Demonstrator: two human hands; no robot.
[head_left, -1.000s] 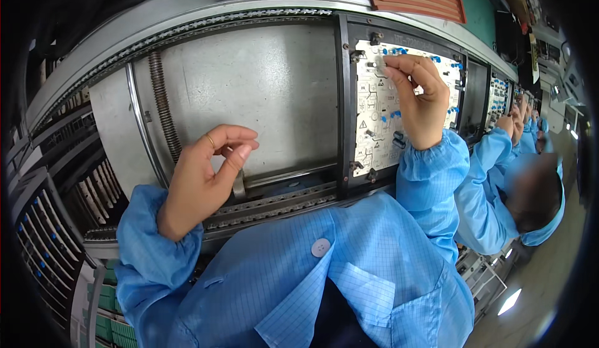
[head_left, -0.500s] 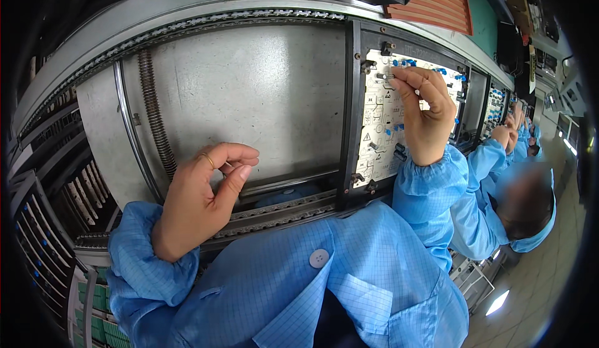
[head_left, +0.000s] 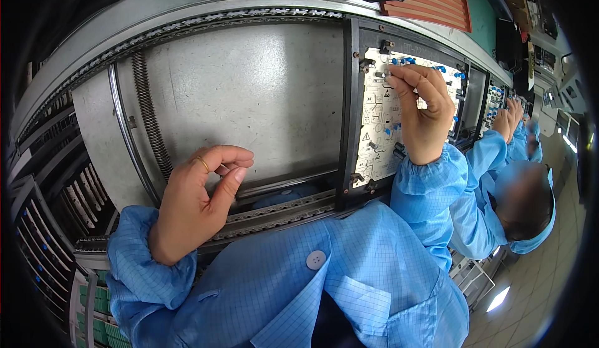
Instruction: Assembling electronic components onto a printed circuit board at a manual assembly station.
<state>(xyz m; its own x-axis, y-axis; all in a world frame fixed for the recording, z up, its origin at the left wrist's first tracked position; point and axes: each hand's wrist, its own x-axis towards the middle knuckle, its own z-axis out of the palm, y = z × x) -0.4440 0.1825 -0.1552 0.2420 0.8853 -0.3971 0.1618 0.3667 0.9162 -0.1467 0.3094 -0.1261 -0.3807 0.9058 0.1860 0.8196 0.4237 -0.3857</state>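
Observation:
My right hand (head_left: 426,114) is over a cream circuit board (head_left: 368,129), which lies in a black frame (head_left: 350,98). Its thumb and forefinger are pinched together at the board's upper left part, and what they hold is too small to make out. Beside those fingertips stands a small grey cylindrical component (head_left: 380,74). Blue components (head_left: 409,61) line the far edge of the board. To the left, my left hand (head_left: 203,195) hovers over the near side of the bare grey metal plate (head_left: 249,86). Its fingers are loosely bent, with a gap to the thumb and nothing visible between them.
Chain rails (head_left: 249,14) run along the far and near sides of the conveyor. A threaded rod (head_left: 150,114) and a smooth bar (head_left: 128,129) cross it at left. Racks of boards (head_left: 40,248) stand far left. A co-worker in blue (head_left: 486,217) works at right.
My left hand has shifted very slightly left. The right hand keeps its pinch at nearly the same spot on the board.

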